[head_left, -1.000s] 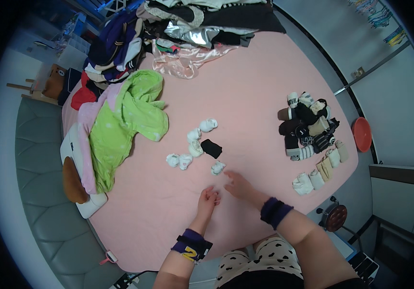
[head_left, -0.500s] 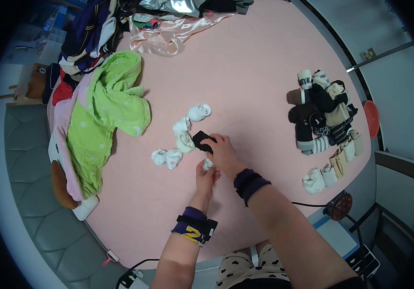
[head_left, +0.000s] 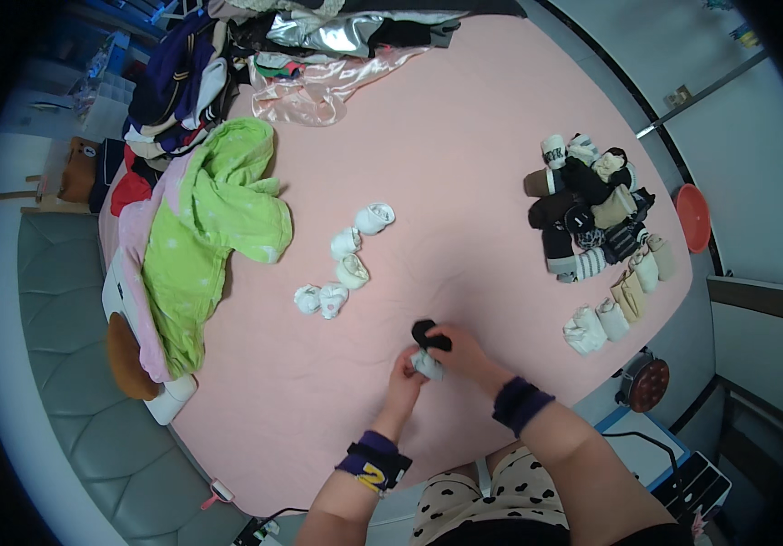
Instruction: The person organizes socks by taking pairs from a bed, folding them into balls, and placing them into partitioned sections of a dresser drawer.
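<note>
My left hand [head_left: 399,383] pinches a small pale sock [head_left: 427,366] close to my body. Just right of it, my right hand [head_left: 466,352] is closed on a black sock [head_left: 424,332], which sticks out beyond its fingers. The two socks touch, the black one on the far side. Whether each is single or paired is hard to tell. Farther off and to the left, several white rolled socks [head_left: 346,243] lie in a bent row, apart from my hands.
The pink sheet [head_left: 464,155] covers the bed. A heap of dark and striped socks [head_left: 597,215] sits at the right, with paler folded socks [head_left: 611,320] nearer. Left lies a green garment [head_left: 218,209]; other clothes [head_left: 177,82] are piled far left. A red basin [head_left: 692,218] stands beyond the right edge.
Both hands have drawn nearer to my body and slightly right, away from the white row, bringing the black and pale socks along. More of the pale sock now shows.
</note>
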